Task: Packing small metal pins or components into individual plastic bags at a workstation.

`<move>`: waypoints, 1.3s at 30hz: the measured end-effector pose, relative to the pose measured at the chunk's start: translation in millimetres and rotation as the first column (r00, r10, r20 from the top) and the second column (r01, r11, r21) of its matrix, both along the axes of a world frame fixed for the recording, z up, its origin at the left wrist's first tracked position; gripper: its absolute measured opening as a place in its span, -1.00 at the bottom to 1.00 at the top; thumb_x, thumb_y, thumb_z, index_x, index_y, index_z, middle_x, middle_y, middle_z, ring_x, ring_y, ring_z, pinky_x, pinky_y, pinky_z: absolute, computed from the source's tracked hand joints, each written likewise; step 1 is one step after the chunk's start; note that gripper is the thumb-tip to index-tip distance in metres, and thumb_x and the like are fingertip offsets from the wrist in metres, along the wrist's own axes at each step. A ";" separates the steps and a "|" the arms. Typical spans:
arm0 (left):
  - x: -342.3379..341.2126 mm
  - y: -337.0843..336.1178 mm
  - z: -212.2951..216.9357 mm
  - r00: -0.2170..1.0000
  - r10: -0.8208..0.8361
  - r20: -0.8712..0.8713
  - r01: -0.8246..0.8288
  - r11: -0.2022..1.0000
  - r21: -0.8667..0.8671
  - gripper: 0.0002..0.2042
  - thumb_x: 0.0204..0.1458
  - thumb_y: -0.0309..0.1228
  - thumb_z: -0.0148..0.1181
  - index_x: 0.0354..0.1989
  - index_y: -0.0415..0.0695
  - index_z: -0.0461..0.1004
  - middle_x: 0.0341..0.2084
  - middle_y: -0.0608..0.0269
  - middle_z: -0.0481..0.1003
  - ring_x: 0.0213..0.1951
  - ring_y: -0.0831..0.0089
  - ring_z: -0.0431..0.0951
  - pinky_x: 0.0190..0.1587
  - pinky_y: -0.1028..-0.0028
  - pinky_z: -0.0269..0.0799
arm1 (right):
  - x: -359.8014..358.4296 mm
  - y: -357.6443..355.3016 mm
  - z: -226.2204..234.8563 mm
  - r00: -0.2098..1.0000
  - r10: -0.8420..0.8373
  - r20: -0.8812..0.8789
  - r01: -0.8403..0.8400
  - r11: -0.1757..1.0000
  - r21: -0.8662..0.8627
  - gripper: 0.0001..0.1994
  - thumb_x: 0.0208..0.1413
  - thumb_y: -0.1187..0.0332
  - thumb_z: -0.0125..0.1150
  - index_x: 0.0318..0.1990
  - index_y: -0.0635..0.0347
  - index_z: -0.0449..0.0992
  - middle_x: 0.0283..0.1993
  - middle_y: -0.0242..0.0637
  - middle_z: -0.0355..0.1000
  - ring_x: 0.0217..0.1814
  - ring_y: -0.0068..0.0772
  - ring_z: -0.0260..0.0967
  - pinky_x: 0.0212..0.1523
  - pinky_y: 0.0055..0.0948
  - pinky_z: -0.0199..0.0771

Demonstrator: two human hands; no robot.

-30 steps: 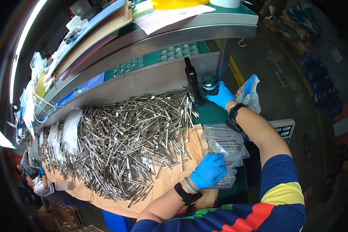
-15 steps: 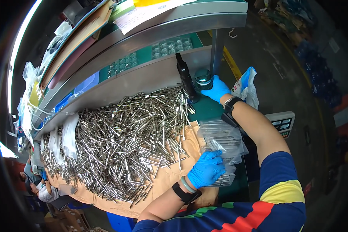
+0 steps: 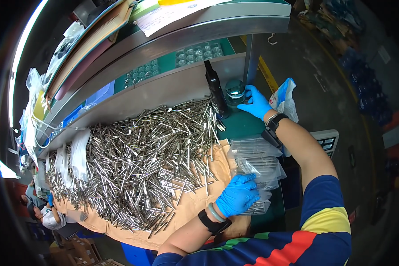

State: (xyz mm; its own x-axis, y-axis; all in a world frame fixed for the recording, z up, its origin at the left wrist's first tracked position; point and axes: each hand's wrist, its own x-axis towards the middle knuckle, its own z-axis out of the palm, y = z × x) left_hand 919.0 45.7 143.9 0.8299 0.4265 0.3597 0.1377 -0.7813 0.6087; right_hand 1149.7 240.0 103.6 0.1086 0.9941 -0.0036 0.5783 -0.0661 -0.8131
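My left hand [image 3: 238,195], in a blue glove, lies closed at the near edge of several clear plastic bags [image 3: 257,168]. Its curled fingers pinch the film of one bag. Thin metal rods show inside the bags. At the back right, my gloved right hand [image 3: 258,104] is open, fingers apart, beside a round clear jar [image 3: 235,90] with a shiny domed top. Left of the jar stands a black handheld tool [image 3: 215,88], its kind unclear. A wide heap of short metal rods [image 3: 142,164] covers brown paper [image 3: 219,166] to the left of my hands.
A metal shelf [image 3: 217,20] with papers and folders crosses above the bench. Behind the low metal panel [image 3: 164,86] are trays of small clear cups [image 3: 199,53]. A scale [image 3: 327,141] stands right of my forearm. Another person [image 3: 51,217] works at far left.
My right hand has drawn back slightly to the right from the jar, and its fingers have spread. My left hand stays on the bags. The view has shifted a little.
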 end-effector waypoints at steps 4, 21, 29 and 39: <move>0.3 0.0 -0.1 1.000 -0.009 -0.004 0.009 1.000 0.005 -0.88 -0.18 -0.38 0.19 -0.45 -0.11 0.54 -0.39 0.25 0.45 -0.02 0.16 0.37 -0.04 0.26 0.23 | 2.3 3.0 -11.8 0.999 0.020 -0.048 -0.014 0.992 0.122 -0.25 -0.29 0.27 0.46 0.10 0.19 0.18 -0.08 -0.12 0.31 0.00 -0.20 0.33 0.01 -0.32 0.39; 2.8 -0.3 -1.8 1.000 -0.008 -0.011 0.008 1.000 -0.029 -0.88 -0.15 -0.39 0.23 -0.44 -0.14 0.52 -0.39 0.25 0.44 -0.01 0.15 0.37 -0.06 0.26 0.23 | 3.8 11.6 -27.2 0.992 -0.005 -0.127 0.018 0.995 0.098 -0.22 -0.42 0.22 0.50 0.03 0.25 0.23 -0.05 -0.04 0.32 0.01 -0.11 0.32 0.04 -0.27 0.35; 1.1 0.2 -2.2 1.000 -0.006 -0.003 0.006 0.999 -0.042 -0.88 -0.15 -0.39 0.23 -0.44 -0.13 0.52 -0.40 0.25 0.44 -0.02 0.16 0.37 -0.05 0.26 0.23 | -0.4 7.2 -15.8 1.000 -0.029 -0.002 0.029 1.000 -0.004 -0.20 -0.45 0.20 0.51 0.04 0.25 0.23 0.00 -0.01 0.31 0.04 -0.11 0.31 0.07 -0.27 0.32; 2.1 0.6 -1.8 1.000 -0.004 -0.004 0.004 0.999 -0.045 -0.88 -0.17 -0.39 0.24 -0.44 -0.13 0.52 -0.40 0.26 0.44 -0.02 0.16 0.38 -0.05 0.26 0.24 | 4.3 5.5 -20.1 0.990 0.063 0.126 -0.067 0.997 0.026 -0.10 -0.50 0.13 0.52 0.09 0.24 0.19 0.08 0.01 0.26 0.15 -0.01 0.21 0.16 -0.21 0.24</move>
